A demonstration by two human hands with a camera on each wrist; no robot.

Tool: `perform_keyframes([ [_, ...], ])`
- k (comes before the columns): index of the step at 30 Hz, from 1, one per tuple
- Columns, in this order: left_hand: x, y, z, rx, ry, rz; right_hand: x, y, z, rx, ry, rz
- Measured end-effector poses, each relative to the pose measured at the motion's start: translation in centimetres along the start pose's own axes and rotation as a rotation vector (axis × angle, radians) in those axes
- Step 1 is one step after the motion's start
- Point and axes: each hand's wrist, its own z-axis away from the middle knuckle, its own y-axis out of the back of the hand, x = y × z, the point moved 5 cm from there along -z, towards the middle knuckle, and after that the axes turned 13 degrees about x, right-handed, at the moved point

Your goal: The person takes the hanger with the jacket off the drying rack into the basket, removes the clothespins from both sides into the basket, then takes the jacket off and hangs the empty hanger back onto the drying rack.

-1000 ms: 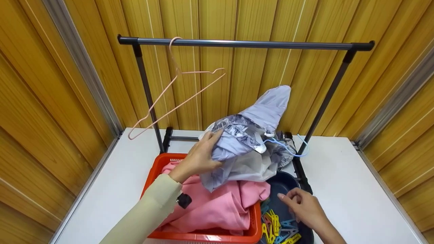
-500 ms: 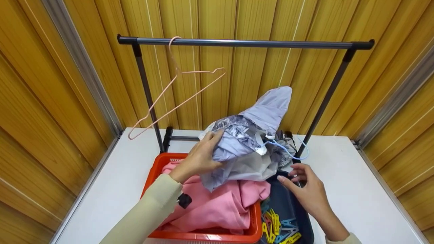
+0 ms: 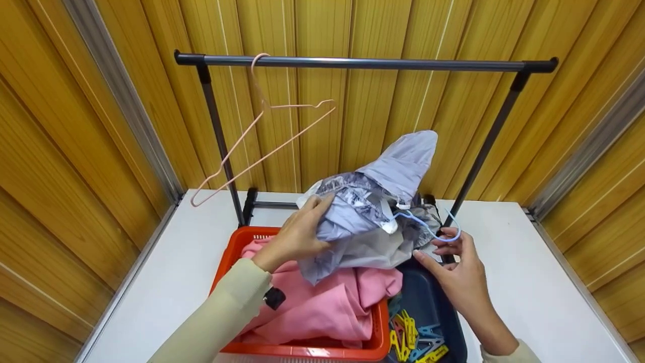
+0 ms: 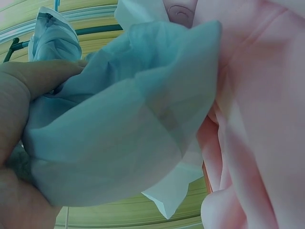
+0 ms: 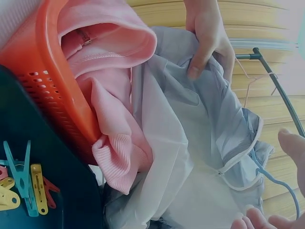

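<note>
My left hand (image 3: 300, 229) grips a bunched, thin lilac-grey jacket (image 3: 400, 161) with a patterned inner part, above the red basket. In the left wrist view, its pale cloth (image 4: 114, 138) spreads out from between thumb and fingers. A light-blue hanger (image 3: 416, 220) sticks out of the jacket's opening, hook to the right; the rest of it is hidden inside. My right hand (image 3: 466, 275) is right at that hook, thumb and fingers apart, and the hook overlaps the fingertips. In the right wrist view, the hanger's blue wire (image 5: 280, 182) runs between the thumb and the fingers.
Pink clothing (image 3: 322, 307) fills the red basket (image 3: 312, 352). Beside it stands a dark blue tub (image 3: 421, 292) with several coloured clothespins (image 3: 408, 327). Behind is a black clothes rail (image 3: 383, 63), with a pink wire hanger (image 3: 287, 143) on its left part.
My right hand has moved up from over the tub to the blue hanger's hook, its fingers spreading. The hook has dipped slightly. My left hand stays put, holding the jacket.
</note>
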Motion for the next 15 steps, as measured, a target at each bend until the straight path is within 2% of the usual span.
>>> perform_keyframes([
  [6, 0.0, 0.1, 0.2, -0.009, -0.015, -0.001, 0.0, 0.0, -0.7, 0.014, -0.012, -0.01],
  [15, 0.1, 0.1, 0.4, -0.026, -0.026, -0.029, -0.2, -0.4, -1.9, -0.048, 0.03, 0.067],
])
